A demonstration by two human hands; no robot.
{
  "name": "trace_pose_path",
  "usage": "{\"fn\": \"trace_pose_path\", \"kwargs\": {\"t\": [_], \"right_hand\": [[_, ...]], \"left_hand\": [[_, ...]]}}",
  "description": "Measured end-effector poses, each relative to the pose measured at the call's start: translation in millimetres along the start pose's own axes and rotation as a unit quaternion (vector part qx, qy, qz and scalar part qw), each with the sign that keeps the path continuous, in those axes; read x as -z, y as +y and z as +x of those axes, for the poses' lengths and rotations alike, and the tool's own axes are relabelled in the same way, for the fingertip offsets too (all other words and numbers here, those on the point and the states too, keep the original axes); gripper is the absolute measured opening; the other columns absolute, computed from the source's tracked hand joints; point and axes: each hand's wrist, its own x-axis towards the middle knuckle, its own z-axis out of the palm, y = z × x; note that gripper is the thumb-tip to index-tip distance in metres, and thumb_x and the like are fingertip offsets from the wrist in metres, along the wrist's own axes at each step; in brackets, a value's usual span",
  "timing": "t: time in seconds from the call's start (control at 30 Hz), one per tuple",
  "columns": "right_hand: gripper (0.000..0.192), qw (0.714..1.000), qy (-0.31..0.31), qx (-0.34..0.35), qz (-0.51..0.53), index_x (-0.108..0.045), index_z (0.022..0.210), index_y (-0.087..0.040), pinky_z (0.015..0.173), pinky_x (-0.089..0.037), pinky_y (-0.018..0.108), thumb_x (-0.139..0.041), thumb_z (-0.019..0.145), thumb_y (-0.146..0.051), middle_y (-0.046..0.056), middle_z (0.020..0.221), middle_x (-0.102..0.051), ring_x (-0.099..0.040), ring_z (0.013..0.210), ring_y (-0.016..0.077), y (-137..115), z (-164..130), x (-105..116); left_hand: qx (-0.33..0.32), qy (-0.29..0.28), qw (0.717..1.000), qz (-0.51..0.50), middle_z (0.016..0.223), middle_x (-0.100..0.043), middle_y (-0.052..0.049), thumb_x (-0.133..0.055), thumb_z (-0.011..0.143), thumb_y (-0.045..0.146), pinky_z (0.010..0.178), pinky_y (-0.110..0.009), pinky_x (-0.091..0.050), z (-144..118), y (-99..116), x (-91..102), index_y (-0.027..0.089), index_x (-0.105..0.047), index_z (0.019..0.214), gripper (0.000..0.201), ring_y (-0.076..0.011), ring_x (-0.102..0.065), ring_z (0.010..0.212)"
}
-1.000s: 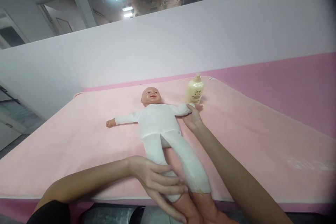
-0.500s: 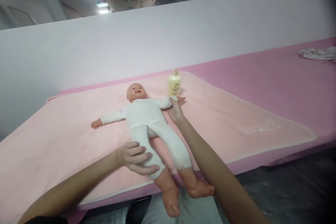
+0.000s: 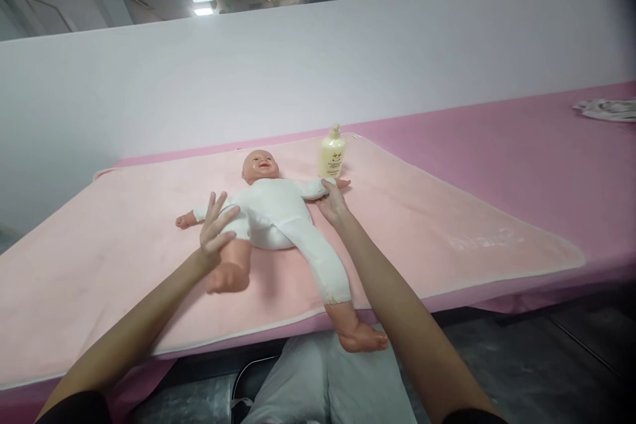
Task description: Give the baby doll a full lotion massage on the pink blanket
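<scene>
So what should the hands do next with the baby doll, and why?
Probably ease the bent leg back down flat. The left hand has that knee folded up against the doll's white body while the other leg lies straight with its foot past the pink towel's edge. The right hand rests on the doll's arm by the lotion bottle, steadying it.

Pink tabletop [image 3: 497,146] with towel

A pale pink towel [image 3: 422,225] is spread across it at centre frame; a crumpled cloth [image 3: 606,108] is seen at far right.
</scene>
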Motion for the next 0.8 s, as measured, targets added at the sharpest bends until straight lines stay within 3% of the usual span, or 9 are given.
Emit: {"fn": "trace_pose_path", "kwargs": {"t": [0.07, 0.13, 0.2, 0.27, 0.33, 0.4, 0.47, 0.63, 0.8], "right_hand": [[0.018, 1.0, 0.011, 0.001, -0.001, -0.057, 0.101, -0.018, 0.097, -0.052, 0.032, -0.055, 0.083, -0.017, 0.004, 0.106, -0.067, -0.064, 0.1, 0.0138, 0.0, -0.1, -1.6], [0.02, 1.0, 0.021, 0.005, -0.001, -0.057, 0.103, -0.018, 0.096, -0.053, 0.031, -0.055, 0.083, -0.017, 0.004, 0.108, -0.067, -0.064, 0.1, 0.0134, 0.1, -1.4, -3.1], [0.022, 1.0, 0.027, 0.012, -0.001, -0.056, 0.104, -0.018, 0.096, -0.053, 0.031, -0.054, 0.083, -0.016, 0.004, 0.109, -0.067, -0.064, 0.1, 0.0133, 0.3, -2.8, -3.9], [0.021, 0.999, 0.028, 0.017, -0.003, -0.057, 0.104, -0.018, 0.096, -0.053, 0.031, -0.053, 0.084, -0.017, 0.003, 0.108, -0.067, -0.064, 0.099, 0.0134, 0.9, -2.9, -3.9], [0.019, 0.999, 0.025, 0.022, 0.0, -0.058, 0.103, -0.017, 0.095, -0.053, 0.031, -0.052, 0.085, -0.018, 0.003, 0.107, -0.067, -0.064, 0.097, 0.013, 1.9, -1.4, -2.9], [0.017, 0.999, 0.025, 0.023, 0.007, -0.059, 0.102, -0.017, 0.093, -0.054, 0.029, -0.052, 0.086, -0.018, 0.003, 0.105, -0.067, -0.065, 0.095, 0.0123, 2.7, 0.6, -1.6], [0.016, 0.999, 0.026, 0.018, 0.014, -0.059, 0.1, -0.017, 0.092, -0.055, 0.028, -0.052, 0.086, -0.019, 0.003, 0.103, -0.067, -0.065, 0.093, 0.0121, 3.0, 2.0, -0.6], [0.015, 1.0, 0.025, 0.004, 0.015, -0.059, 0.099, -0.016, 0.089, -0.056, 0.028, -0.053, 0.086, -0.019, 0.004, 0.102, -0.068, -0.065, 0.093, 0.0129, 0.5, 0.6, 0.1], [0.017, 1.0, 0.015, 0.0, 0.009, -0.059, 0.102, -0.016, 0.091, -0.055, 0.029, -0.052, 0.087, -0.02, 0.005, 0.106, -0.068, -0.065, 0.096, 0.0132, -0.6, 1.1, 0.9]], "left_hand": [[-0.005, 0.113, 0.994, -0.008, 0.123, -0.061, -0.008, -0.015, 0.096, 0.051, 0.102, -0.067, -0.036, 0.1, 3.3, -9.3, 0.028, -0.048, 0.117, 0.044, -0.0296, -0.047, 0.129], [0.014, 0.158, 0.987, -0.021, 0.131, -0.057, -0.01, -0.009, 0.095, 0.052, 0.102, -0.065, -0.037, -0.5, 11.0, -18.0, 0.026, -0.046, 0.118, 0.05, -0.0301, -0.044, 0.131], [0.019, 0.13, 0.991, -0.035, 0.134, -0.053, -0.011, -0.022, 0.094, 0.054, 0.099, -0.064, -0.041, -2.5, 22.0, -21.4, 0.027, -0.044, 0.119, 0.043, -0.0316, -0.044, 0.131], [-0.024, 0.052, 0.997, -0.051, 0.131, -0.054, -0.008, -0.043, 0.091, 0.048, 0.097, -0.062, -0.045, -4.9, 34.7, -19.7, 0.031, -0.043, 0.116, 0.031, -0.031, -0.047, 0.128], [-0.131, -0.032, 0.989, -0.066, 0.12, -0.06, -0.003, -0.057, 0.084, 0.039, 0.095, -0.058, -0.048, -6.0, 47.3, -16.7, 0.034, -0.047, 0.108, 0.026, -0.0272, -0.052, 0.122], [-0.254, -0.08, 0.96, -0.085, 0.106, -0.064, 0.0, -0.064, 0.078, 0.036, 0.093, -0.055, -0.05, -5.5, 57.4, -16.1, 0.033, -0.051, 0.098, 0.024, -0.0233, -0.057, 0.113], [-0.325, -0.09, 0.936, -0.097, 0.098, -0.066, 0.0, -0.069, 0.073, 0.036, 0.091, -0.051, -0.053, -4.1, 63.3, -18.1, 0.03, -0.053, 0.092, 0.026, -0.0215, -0.06, 0.106], [-0.366, -0.094, 0.92, -0.106, 0.091, -0.069, 0.0, -0.069, 0.072, 0.036, 0.086, -0.042, -0.056, 3.0, 66.6, -19.6, 0.029, -0.053, 0.088, 0.023, -0.0187, -0.063, 0.097], [-0.477, -0.14, 0.853, -0.158, 0.09, -0.069, 0.007, -0.069, 0.075, 0.036, 0.077, -0.022, -0.057, -2.9, 75.3, -17.1, 0.04, -0.058, 0.095, 0.023, -0.0111, -0.063, 0.089]]}}
